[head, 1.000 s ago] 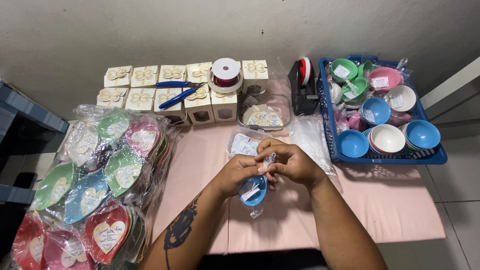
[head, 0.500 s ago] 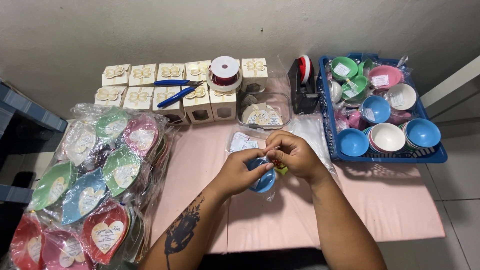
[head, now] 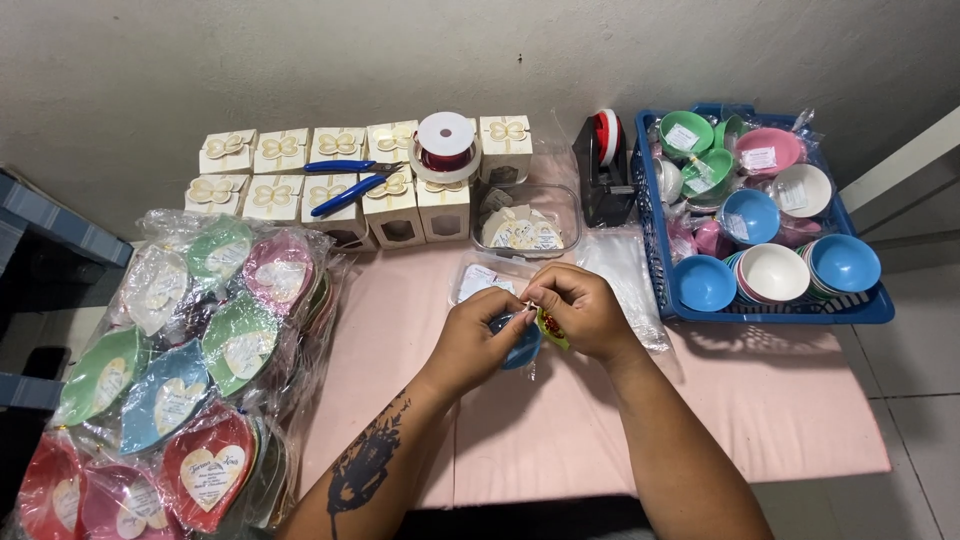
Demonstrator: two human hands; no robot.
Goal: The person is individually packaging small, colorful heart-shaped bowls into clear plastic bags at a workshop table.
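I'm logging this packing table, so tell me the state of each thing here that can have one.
small blue bowl: in clear wrap, held by both hands.
left hand: gripping the bowl.
right hand: pinching the wrap's top.
blue basket: full of bowls.
clear tub: lidless, holding tags.
ribbon spool: resting on the boxes.
blue pliers: lying on the boxes.
gift boxes: closed.

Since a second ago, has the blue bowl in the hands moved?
Yes. The blue bowl has risen away from the person, closer to the clear tub of tags, held between left hand and right hand.
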